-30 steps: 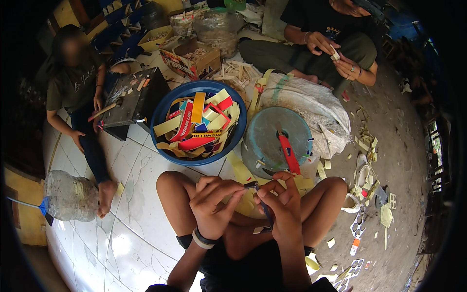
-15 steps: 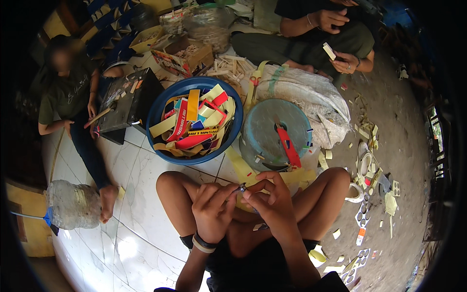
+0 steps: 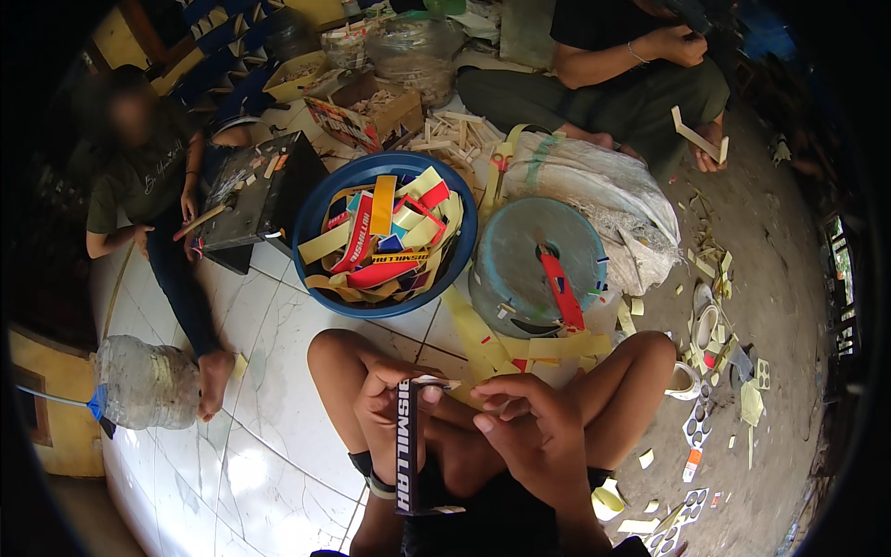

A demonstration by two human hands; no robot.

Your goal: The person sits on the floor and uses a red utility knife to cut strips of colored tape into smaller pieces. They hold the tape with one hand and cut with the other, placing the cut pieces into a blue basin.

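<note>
My left hand (image 3: 379, 401) is raised above my crossed legs, its thumb and fingers closed on a dark purple printed strip (image 3: 406, 459) with white lettering. The strip hangs down in front of my left wrist, and its upper end bends over at the fingertips, showing a paler side. Just to the right is my right hand (image 3: 538, 427), apart from the strip. Its thumb and index finger are spread with a gap between them, the other fingers loosely curled; I see nothing held there.
A blue basin (image 3: 311, 290) of colourful strips stands ahead, beside an upturned grey-green tub (image 3: 520, 232) with a red-handled blade on it. A white sack (image 3: 622, 204) lies behind. Two people sit nearby, one by a black box (image 3: 255, 204). Scraps litter the ground at right.
The strip now hangs full length from my left hand, where only a small dark end showed between both hands. My right hand has come away. The person at upper right has lowered a pale piece.
</note>
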